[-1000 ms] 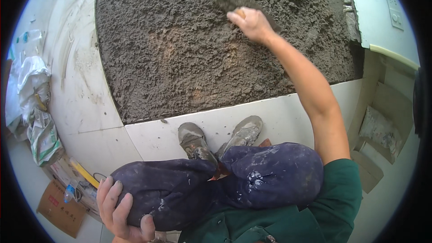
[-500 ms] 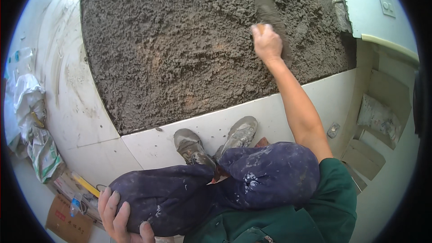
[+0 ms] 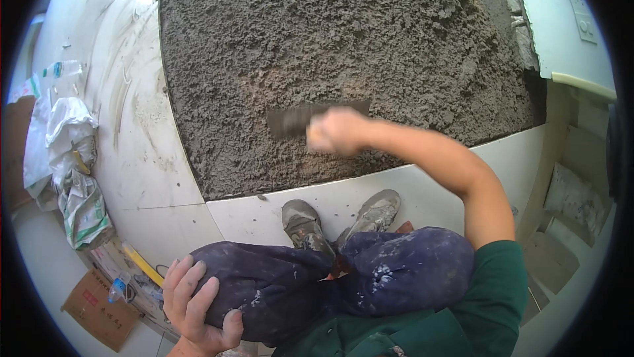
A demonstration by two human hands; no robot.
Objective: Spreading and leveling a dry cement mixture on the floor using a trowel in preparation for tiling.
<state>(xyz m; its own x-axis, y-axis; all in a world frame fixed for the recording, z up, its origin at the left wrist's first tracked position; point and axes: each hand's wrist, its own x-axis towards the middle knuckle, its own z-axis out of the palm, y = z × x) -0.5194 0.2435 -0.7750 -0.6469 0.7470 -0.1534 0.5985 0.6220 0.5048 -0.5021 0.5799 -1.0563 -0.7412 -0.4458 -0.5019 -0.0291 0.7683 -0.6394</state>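
Grey-brown mortar [image 3: 317, 33], rough and crumbly, covers a wide patch of floor in front of me. My right hand [image 3: 337, 131], blurred by motion, is closed around the handle of a trowel [image 3: 290, 121]. The trowel's long flat blade lies crosswise on the mortar, near the middle of its close part; my hand hides some of it. My left hand [image 3: 198, 304] rests on my left knee [image 3: 257, 284], its fingers spread and holding nothing.
Pale floor tiles [image 3: 290, 197] border the mortar in front of my shoes [image 3: 376, 215] and on the left. At the left lie plastic bags [image 3: 72, 152], a yellow tool [image 3: 142, 264] and a cardboard piece [image 3: 99, 311]. A wall switch [image 3: 582, 17] is at the right.
My right hand has swept the trowel leftward and closer to me, and its blade has turned from lengthwise to crosswise. The view has shifted slightly; my left hand stays on the knee.
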